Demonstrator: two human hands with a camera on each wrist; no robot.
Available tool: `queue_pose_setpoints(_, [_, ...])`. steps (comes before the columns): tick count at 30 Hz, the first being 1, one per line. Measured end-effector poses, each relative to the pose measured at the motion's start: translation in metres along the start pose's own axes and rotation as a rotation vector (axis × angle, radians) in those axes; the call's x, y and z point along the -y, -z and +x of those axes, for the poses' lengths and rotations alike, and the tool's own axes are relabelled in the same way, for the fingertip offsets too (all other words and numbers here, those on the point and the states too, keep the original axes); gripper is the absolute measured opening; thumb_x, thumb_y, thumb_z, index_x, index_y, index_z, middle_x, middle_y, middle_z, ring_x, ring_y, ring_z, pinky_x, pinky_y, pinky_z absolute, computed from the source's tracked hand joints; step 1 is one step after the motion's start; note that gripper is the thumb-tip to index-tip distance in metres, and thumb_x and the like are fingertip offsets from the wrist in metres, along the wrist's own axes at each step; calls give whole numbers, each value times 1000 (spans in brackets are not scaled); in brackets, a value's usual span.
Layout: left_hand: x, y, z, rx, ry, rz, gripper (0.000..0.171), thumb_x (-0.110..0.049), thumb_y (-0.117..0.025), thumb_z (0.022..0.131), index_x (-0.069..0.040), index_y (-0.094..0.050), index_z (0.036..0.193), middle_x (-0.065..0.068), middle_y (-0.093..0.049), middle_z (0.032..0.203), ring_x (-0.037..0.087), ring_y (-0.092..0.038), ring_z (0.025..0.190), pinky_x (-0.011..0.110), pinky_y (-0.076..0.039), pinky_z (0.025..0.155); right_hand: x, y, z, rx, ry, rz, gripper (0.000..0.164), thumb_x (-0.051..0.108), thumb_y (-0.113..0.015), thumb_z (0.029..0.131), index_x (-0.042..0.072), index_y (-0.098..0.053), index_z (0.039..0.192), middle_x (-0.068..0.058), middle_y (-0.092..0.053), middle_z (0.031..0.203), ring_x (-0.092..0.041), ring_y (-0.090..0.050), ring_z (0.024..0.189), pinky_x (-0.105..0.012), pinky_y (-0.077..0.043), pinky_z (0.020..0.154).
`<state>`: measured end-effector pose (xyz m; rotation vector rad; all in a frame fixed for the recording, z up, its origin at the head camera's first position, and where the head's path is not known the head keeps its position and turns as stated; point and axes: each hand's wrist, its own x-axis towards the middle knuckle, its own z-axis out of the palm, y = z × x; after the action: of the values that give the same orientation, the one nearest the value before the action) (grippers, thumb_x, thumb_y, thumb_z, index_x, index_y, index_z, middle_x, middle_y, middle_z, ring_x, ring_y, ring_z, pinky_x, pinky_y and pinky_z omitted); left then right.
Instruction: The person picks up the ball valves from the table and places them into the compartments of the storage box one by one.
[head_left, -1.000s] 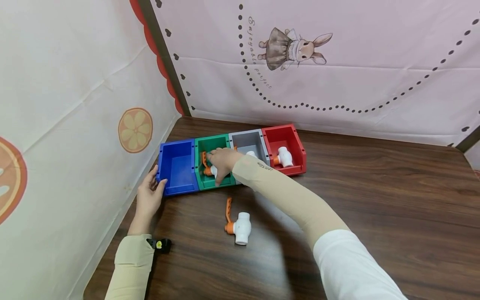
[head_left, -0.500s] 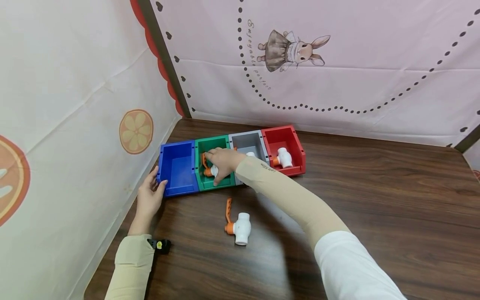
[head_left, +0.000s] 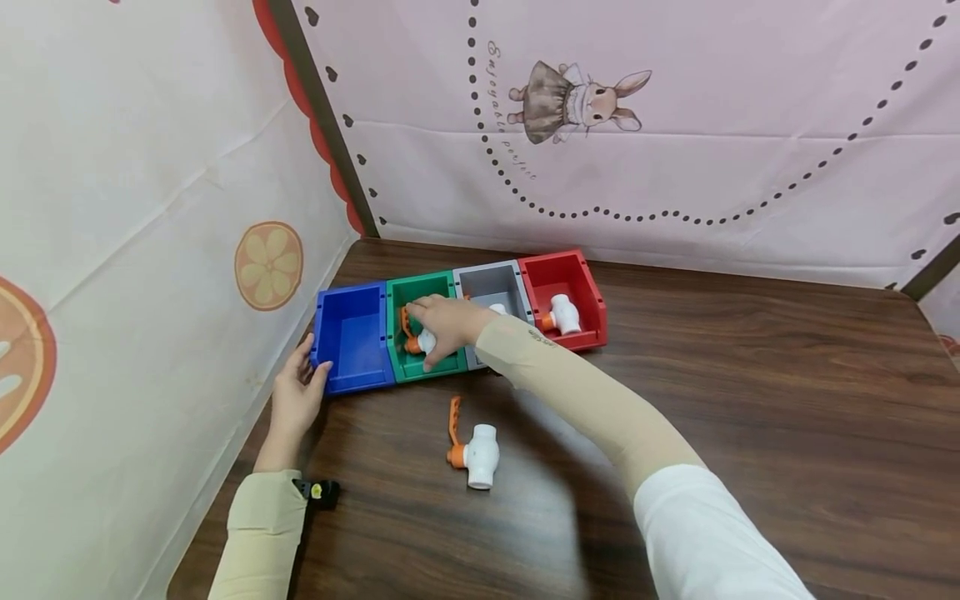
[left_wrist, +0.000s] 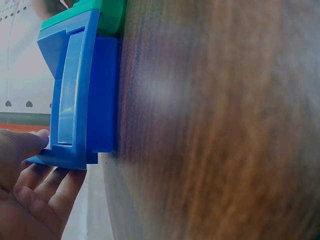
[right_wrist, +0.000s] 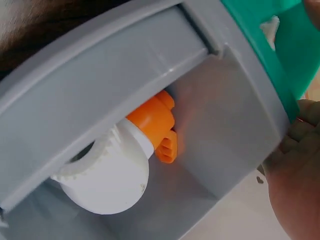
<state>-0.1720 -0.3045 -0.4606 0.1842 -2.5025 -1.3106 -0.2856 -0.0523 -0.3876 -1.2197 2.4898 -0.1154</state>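
My left hand pinches the left wall of the blue bin, thumb inside and fingers outside, as the left wrist view also shows. My right hand reaches into the green bin and holds a white ball valve with an orange handle; the hand covers much of its body, and its fingertips are partly hidden. Another ball valve lies in the grey bin, under my right forearm. A third ball valve lies in the red bin.
A loose ball valve with its orange handle lies on the brown wooden table in front of the joined row of bins. Patterned cloth walls stand behind and to the left, close to my left hand.
The view has shifted slightly. Both hands stay where they were, the left at the blue bin and the right in the green bin; the ball valves have not visibly moved.
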Motion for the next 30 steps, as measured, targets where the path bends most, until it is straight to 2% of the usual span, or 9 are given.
queue_pose_setpoints(9, [0, 1, -1, -5, -12, -15, 52, 1, -57, 92, 5, -40, 141, 28, -42, 142, 40, -45, 128, 50, -38, 104, -1, 3, -20, -74, 13, 69, 101, 45, -75, 78, 6, -19, 152, -9, -22, 158, -25, -24, 144, -39, -34, 114])
queue_pose_setpoints(15, [-2, 0, -1, -10, -23, -11, 52, 2, -57, 92, 5, -40, 141, 26, -43, 142, 38, -47, 127, 43, -39, 104, -1, 2, -33, -94, 27, 36, 100, 46, -74, 79, 6, -20, 152, -10, -23, 157, -25, -25, 143, -38, -32, 115])
queue_pose_setpoints(20, [-3, -1, 0, -11, -24, 14, 52, 1, -57, 92, 5, -40, 141, 26, -44, 142, 38, -48, 126, 44, -40, 103, -3, 0, -39, -125, 36, 25, 98, 48, -73, 79, 6, -22, 151, -11, -24, 156, -25, -25, 143, -39, -31, 116])
queue_pose_setpoints(30, [-1, 0, 1, -15, -31, 16, 52, 1, -58, 91, 6, -41, 140, 27, -44, 141, 39, -49, 125, 34, -41, 105, -2, -3, -55, -228, 54, 0, 100, 54, -72, 77, 9, -24, 151, -9, -21, 158, -26, -18, 146, -41, -24, 119])
